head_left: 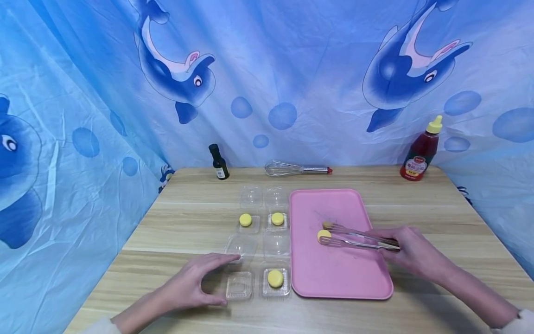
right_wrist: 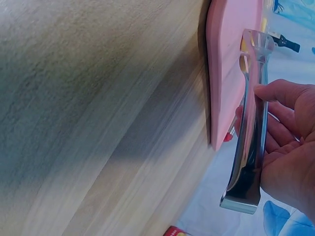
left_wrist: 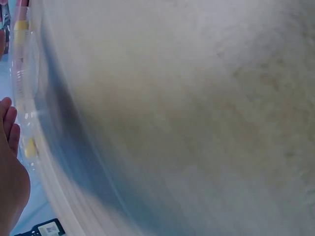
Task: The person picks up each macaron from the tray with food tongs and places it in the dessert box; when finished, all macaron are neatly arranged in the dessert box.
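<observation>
My right hand [head_left: 410, 248] grips metal tongs [right_wrist: 253, 128], their tips over the pink tray [head_left: 338, 278]. Between the tong tips lies a round yellow macaron [head_left: 323, 235]; whether both tips touch it I cannot tell. My left hand [head_left: 196, 280], thumb and fingers spread apart, is beside a clear plastic box [head_left: 239, 285] with its lid raised and nothing inside. To the right of that box, another yellow macaron [head_left: 275, 279] sits in a similar box. Behind are two more open boxes with yellow macarons [head_left: 245, 220] [head_left: 277, 218], the left one near its base's back edge.
Along the table's back edge stand a small dark bottle [head_left: 219, 162] at the left and a red sauce bottle [head_left: 420, 153] with a yellow cap at the right. A whisk [head_left: 296, 168] lies between them. A blue dolphin-print curtain [head_left: 292, 69] hangs behind the wooden table [head_left: 175, 218].
</observation>
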`<state>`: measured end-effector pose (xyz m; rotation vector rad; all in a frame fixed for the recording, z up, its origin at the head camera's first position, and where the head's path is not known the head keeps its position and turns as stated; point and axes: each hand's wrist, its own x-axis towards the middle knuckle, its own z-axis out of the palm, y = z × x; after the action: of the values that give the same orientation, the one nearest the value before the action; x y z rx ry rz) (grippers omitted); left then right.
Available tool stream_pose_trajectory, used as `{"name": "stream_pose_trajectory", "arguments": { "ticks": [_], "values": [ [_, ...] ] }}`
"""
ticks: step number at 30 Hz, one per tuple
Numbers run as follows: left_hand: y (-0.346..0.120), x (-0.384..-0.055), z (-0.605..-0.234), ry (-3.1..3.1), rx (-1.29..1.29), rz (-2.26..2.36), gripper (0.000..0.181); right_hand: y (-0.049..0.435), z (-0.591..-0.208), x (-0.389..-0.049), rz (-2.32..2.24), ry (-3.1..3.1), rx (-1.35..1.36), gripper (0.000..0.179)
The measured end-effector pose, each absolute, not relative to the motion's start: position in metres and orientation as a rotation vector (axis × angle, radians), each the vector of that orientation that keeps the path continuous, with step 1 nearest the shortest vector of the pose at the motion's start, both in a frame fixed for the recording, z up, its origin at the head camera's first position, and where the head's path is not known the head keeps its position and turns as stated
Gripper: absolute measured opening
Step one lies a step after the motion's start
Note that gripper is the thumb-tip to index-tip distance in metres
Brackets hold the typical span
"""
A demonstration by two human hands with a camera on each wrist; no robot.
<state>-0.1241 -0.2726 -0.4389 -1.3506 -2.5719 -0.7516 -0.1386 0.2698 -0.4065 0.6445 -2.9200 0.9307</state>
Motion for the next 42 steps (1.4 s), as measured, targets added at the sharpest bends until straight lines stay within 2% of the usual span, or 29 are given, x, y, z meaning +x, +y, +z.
{"name": "stream_pose_trajectory", "arguments": {
  "ticks": [42],
  "values": [
    [-0.271, -0.124, -0.443, -2.573, -1.344, -0.693, 0.085, 0.259, -0.398, -0.136, 0.972, -2.895, 0.622, 0.044]
  ]
}}
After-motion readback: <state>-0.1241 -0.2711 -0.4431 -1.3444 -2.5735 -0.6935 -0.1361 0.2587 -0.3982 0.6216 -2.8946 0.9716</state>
